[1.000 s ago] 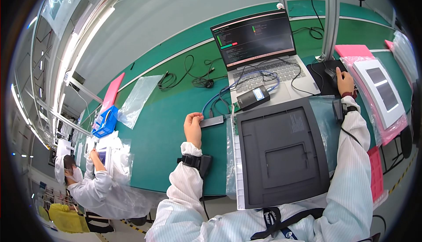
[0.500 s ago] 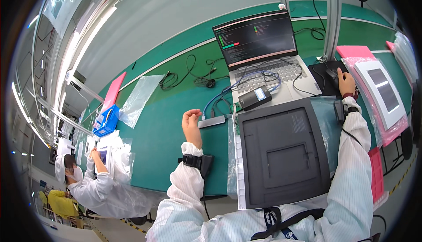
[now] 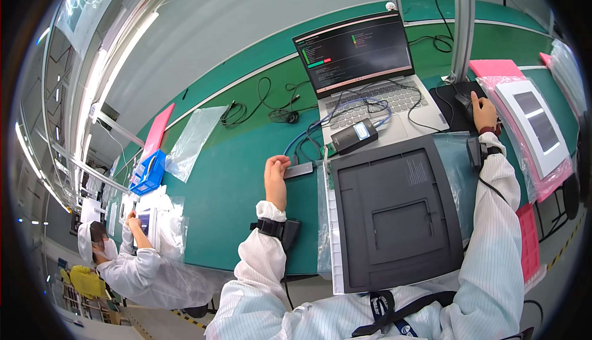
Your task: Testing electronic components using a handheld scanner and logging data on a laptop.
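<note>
My left hand (image 3: 275,182) is beside the left end of a grey hub (image 3: 300,171) on the green table, its fingers curled in a loose pinch. Whatever they hold, if anything, is hidden. My right hand (image 3: 485,115) rests on a dark computer mouse (image 3: 464,102) on a black mat, fingers round it. Between my arms lies a flat black panel (image 3: 394,260) with a raised rectangle, on a white frame. Beyond it an open laptop (image 3: 361,53) shows a dark screen with green and red marks. A black adapter box (image 3: 351,137) sits on its keyboard edge, with blue and black cables.
At the right, a white framed panel (image 3: 535,131) lies on pink wrapping. A metal post (image 3: 462,25) rises behind the mouse. To the left are loose black cables (image 3: 259,102), a clear bag (image 3: 196,139), a blue bin (image 3: 148,173) and a co-worker (image 3: 145,269) in white.
My left hand has moved slightly right, up to the end of the grey hub. The view has shifted a little. My right hand stays on the mouse.
</note>
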`<action>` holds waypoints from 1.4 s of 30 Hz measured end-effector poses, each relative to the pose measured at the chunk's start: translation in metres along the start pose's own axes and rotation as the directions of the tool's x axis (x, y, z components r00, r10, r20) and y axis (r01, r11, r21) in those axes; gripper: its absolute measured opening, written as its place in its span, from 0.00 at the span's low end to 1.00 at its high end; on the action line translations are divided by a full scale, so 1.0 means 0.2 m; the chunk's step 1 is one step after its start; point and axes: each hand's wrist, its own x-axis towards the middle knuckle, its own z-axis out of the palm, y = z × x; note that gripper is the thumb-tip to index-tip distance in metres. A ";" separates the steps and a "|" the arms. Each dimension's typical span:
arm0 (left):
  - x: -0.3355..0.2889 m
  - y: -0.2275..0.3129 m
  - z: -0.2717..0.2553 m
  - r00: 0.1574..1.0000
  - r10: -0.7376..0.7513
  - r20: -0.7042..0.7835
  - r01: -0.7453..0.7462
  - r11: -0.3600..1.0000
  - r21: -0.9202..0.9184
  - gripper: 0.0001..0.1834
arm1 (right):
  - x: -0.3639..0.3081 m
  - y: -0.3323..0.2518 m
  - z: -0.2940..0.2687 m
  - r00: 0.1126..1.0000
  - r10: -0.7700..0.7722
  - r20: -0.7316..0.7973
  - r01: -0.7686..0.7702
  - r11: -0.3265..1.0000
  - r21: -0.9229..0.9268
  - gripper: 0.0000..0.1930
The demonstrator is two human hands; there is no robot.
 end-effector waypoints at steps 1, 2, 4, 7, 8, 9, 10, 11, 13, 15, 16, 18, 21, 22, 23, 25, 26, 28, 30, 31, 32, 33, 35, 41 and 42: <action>0.00 0.00 0.00 0.999 -0.041 0.008 0.040 0.997 0.058 0.13 | 0.00 0.00 0.00 1.000 0.000 0.000 0.000 1.000 0.000 0.29; 0.00 0.00 0.00 0.997 -0.081 0.013 0.079 0.990 0.117 0.13 | 0.00 0.00 0.00 1.000 0.002 -0.005 -0.002 1.000 0.004 0.29; -0.01 0.01 0.01 0.997 -0.070 0.018 0.069 0.996 0.054 0.13 | 0.00 0.01 0.00 1.000 0.003 -0.009 -0.003 1.000 0.009 0.29; -0.02 0.04 0.06 0.999 -0.009 0.051 0.011 0.999 -0.037 0.13 | 0.01 0.02 0.01 1.000 0.000 -0.008 0.000 1.000 -0.019 0.29; -0.03 0.05 0.06 0.997 0.038 0.074 -0.034 0.998 -0.061 0.13 | 0.00 0.02 0.01 1.000 0.003 -0.012 -0.003 1.000 -0.007 0.29; -0.03 0.03 0.06 0.997 0.036 0.073 -0.032 0.998 -0.061 0.13 | 0.00 0.01 0.01 1.000 0.006 -0.016 -0.006 1.000 0.005 0.29; -0.03 0.01 0.05 0.994 -0.025 0.102 0.024 1.000 0.002 0.13 | 0.00 0.01 0.01 1.000 0.006 -0.014 -0.006 1.000 0.004 0.29; -0.02 0.00 0.05 0.988 -0.084 0.126 0.076 0.995 0.068 0.13 | 0.00 0.02 0.01 1.000 0.001 -0.012 -0.001 1.000 0.006 0.29; -0.02 0.00 0.03 0.986 -0.077 0.151 0.053 0.986 0.156 0.14 | 0.01 0.02 0.01 1.000 -0.005 -0.010 0.006 1.000 0.010 0.29; -0.03 0.01 0.05 0.985 -0.067 0.157 0.049 0.992 0.112 0.14 | 0.01 0.02 0.01 1.000 -0.009 -0.016 0.009 1.000 0.015 0.29; -0.04 0.02 0.06 0.985 -0.068 0.157 0.051 0.992 0.112 0.14 | 0.00 0.03 0.01 1.000 -0.009 -0.015 0.009 1.000 0.014 0.29; -0.04 0.04 0.08 0.977 0.017 0.211 -0.016 1.000 -0.008 0.15 | 0.01 0.02 0.01 1.000 -0.006 -0.008 0.006 1.000 0.021 0.29; -0.06 0.03 0.07 0.966 -0.085 0.244 0.079 0.996 0.034 0.16 | 0.00 0.02 0.01 1.000 0.010 0.002 -0.010 1.000 0.000 0.29; -0.05 0.02 0.07 0.966 -0.083 0.243 0.077 0.996 0.032 0.16 | 0.01 0.02 0.01 1.000 0.009 0.000 -0.009 1.000 0.000 0.29; -0.04 0.03 0.07 0.959 -0.097 0.267 0.078 0.994 0.081 0.17 | 0.01 0.02 0.01 1.000 0.005 -0.004 -0.005 1.000 0.007 0.29; -0.05 0.04 0.07 0.950 -0.115 0.289 0.080 0.988 0.131 0.17 | 0.00 0.02 0.01 1.000 0.002 -0.006 -0.002 1.000 0.013 0.29; -0.06 0.05 0.07 0.939 -0.070 0.338 0.034 0.993 0.111 0.18 | 0.01 0.02 0.00 1.000 -0.003 -0.008 0.003 1.000 0.010 0.29; -0.06 0.07 0.09 0.923 -0.023 0.384 -0.012 0.996 0.089 0.19 | 0.01 0.02 0.00 1.000 -0.008 -0.011 0.008 1.000 0.007 0.29; -0.09 0.09 0.10 0.913 -0.076 0.401 0.055 0.997 0.062 0.20 | 0.00 0.01 0.01 1.000 0.009 0.000 -0.009 1.000 0.005 0.29; -0.09 0.08 0.10 0.913 -0.078 0.401 0.058 0.996 0.062 0.20 | 0.00 0.02 0.00 1.000 0.010 0.001 -0.010 1.000 0.003 0.29; -0.08 0.08 0.10 0.906 -0.092 0.413 0.055 0.993 0.101 0.21 | 0.01 0.02 0.01 1.000 0.002 -0.005 -0.002 1.000 0.006 0.29; -0.07 0.08 0.10 0.900 -0.107 0.423 0.051 0.989 0.140 0.22 | 0.01 0.02 0.01 1.000 -0.005 -0.011 0.005 1.000 0.008 0.29; -0.09 0.09 0.10 0.898 -0.058 0.436 0.013 0.994 0.105 0.22 | 0.01 0.02 0.00 1.000 -0.004 -0.008 0.004 1.000 -0.003 0.29; -0.09 0.08 0.11 0.858 -0.041 0.512 0.011 0.998 0.061 0.24 | 0.01 0.01 0.00 1.000 -0.001 -0.008 0.001 1.000 0.014 0.29; -0.08 0.07 0.11 0.845 -0.075 0.530 0.024 0.994 0.104 0.24 | 0.01 0.01 0.00 1.000 0.004 0.003 -0.004 1.000 0.012 0.29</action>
